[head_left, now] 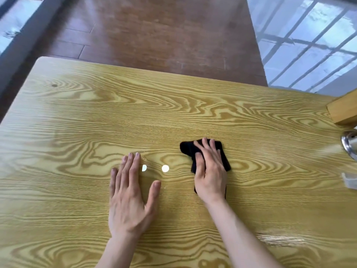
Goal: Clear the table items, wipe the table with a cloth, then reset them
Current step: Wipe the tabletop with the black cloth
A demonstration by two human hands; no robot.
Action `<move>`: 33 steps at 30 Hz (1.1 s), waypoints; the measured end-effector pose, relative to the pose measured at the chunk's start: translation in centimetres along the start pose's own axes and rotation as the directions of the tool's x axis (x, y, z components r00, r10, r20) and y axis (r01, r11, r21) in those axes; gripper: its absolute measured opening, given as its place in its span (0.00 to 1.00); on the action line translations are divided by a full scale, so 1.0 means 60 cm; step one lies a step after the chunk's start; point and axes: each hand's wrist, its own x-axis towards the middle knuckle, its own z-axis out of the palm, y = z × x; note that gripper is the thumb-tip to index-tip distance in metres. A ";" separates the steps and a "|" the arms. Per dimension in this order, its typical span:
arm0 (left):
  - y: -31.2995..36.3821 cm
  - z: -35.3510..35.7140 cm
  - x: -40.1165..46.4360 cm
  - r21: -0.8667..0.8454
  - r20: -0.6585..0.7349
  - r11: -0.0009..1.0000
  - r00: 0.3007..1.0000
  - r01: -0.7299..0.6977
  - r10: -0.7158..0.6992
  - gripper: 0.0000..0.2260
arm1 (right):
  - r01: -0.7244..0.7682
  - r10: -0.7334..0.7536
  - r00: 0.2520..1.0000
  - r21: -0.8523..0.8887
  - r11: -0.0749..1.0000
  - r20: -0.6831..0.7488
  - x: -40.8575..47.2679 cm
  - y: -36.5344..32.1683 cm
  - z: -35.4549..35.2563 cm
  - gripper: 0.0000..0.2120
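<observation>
A black cloth point(187, 149) lies on the yellow wood-grain table point(77, 117), right of the middle. My right hand point(209, 171) presses flat on top of the cloth, fingers spread and pointing away from me, covering most of it. My left hand point(129, 194) rests palm down on the bare wood to the left of the cloth, fingers apart, holding nothing. Two small bright round light spots point(165, 168) show on the wood between the hands.
At the right edge sit a shiny metal object point(350, 144), a wooden block point(343, 111) and a pale translucent item point(350, 179), each cut off by the frame. Beyond the table's far edge is brown wood floor point(154, 31). A barred window point(313, 45) reflects at the right.
</observation>
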 end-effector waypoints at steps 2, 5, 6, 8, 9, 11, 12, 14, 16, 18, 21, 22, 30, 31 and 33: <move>-0.003 0.000 0.001 -0.020 -0.015 1.000 1.000 -0.008 0.008 0.35 | 0.030 -0.031 0.998 0.028 0.999 0.055 0.027 -0.021 0.021 0.19; -0.009 0.003 0.001 -0.059 -0.047 0.998 0.999 -0.011 0.009 0.35 | 0.090 -0.102 0.980 0.076 0.993 0.172 0.032 -0.070 0.059 0.20; -0.011 0.004 0.001 -0.087 -0.057 0.996 0.998 -0.010 0.005 0.35 | 0.106 -0.124 0.970 0.098 0.990 0.208 0.027 -0.091 0.071 0.21; -0.017 0.002 0.001 -0.155 -0.084 0.988 0.996 -0.005 -0.008 0.33 | 0.167 -0.185 0.940 0.089 0.982 0.288 0.007 -0.131 0.090 0.24; -0.023 -0.001 0.000 -0.173 -0.107 0.985 0.994 0.010 -0.029 0.32 | 0.227 -0.225 0.915 0.032 0.973 0.334 -0.006 -0.146 0.095 0.25; -0.044 -0.014 -0.004 -0.131 -0.161 0.988 0.981 0.083 -0.104 0.30 | 0.360 -0.284 0.871 -0.127 0.924 0.401 -0.031 -0.160 0.101 0.24; -0.058 -0.022 -0.009 -0.084 -0.182 0.988 0.973 0.128 -0.142 0.29 | 0.401 -0.297 0.859 -0.187 0.897 0.417 -0.042 -0.161 0.101 0.23; -0.081 -0.036 -0.022 0.017 -0.181 0.985 0.969 0.173 -0.168 0.28 | 0.433 -0.302 0.851 -0.249 0.866 0.430 -0.066 -0.162 0.097 0.23; -0.096 -0.046 -0.034 0.085 -0.157 0.978 0.972 0.191 -0.176 0.28 | 0.447 -0.304 0.842 -0.262 0.855 0.446 -0.098 -0.164 0.094 0.23; -0.101 -0.051 -0.042 0.119 -0.139 0.969 0.970 0.216 -0.199 0.28 | 0.467 -0.314 0.830 -0.267 0.843 0.460 -0.137 -0.161 0.084 0.23; -0.106 -0.056 -0.062 0.183 -0.106 0.960 0.975 0.213 -0.196 0.30 | 0.471 -0.311 0.829 -0.281 0.836 0.466 -0.190 -0.136 0.048 0.25; -0.109 -0.058 -0.069 0.203 -0.093 0.958 0.978 0.202 -0.186 0.30 | 0.461 -0.301 0.836 -0.289 0.839 0.459 -0.201 -0.123 0.033 0.25; -0.121 -0.064 -0.082 0.228 -0.069 0.959 0.985 0.170 -0.158 0.32 | 0.194 -0.073 0.961 -0.459 0.867 0.268 -0.115 -0.030 -0.019 0.25; -0.121 -0.064 -0.081 0.221 -0.067 0.960 0.985 0.172 -0.162 0.32 | 0.152 -0.041 0.971 -0.477 0.865 0.236 -0.093 -0.029 -0.014 0.25; -0.121 -0.063 -0.079 0.213 -0.061 0.961 0.984 0.177 -0.168 0.32 | 0.064 0.035 0.982 -0.500 0.864 0.186 -0.059 -0.039 0.005 0.26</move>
